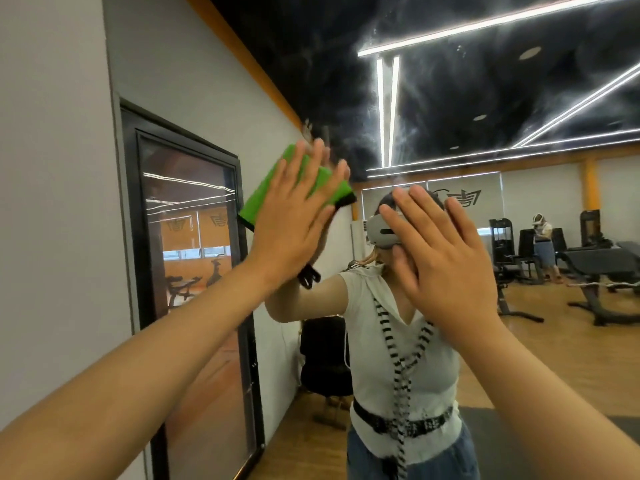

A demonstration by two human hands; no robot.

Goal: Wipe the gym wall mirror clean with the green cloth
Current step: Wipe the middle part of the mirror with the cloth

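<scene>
The wall mirror (pixel 485 116) fills the right and centre of the view and shows smeary streaks over the reflected dark ceiling. A folded green cloth (pixel 266 195) with black edging lies flat against the glass at upper left of centre. My left hand (pixel 294 216) presses on it with straight, spread fingers. My right hand (pixel 436 251) is raised beside it, palm toward the glass, fingers straight and holding nothing. Whether it touches the mirror cannot be told.
A grey wall (pixel 55 202) with a black-framed glass door (pixel 194 271) stands at the left, meeting the mirror's edge. The glass reflects a person in a white top and headset, weight benches (pixel 595 268) and a wooden floor.
</scene>
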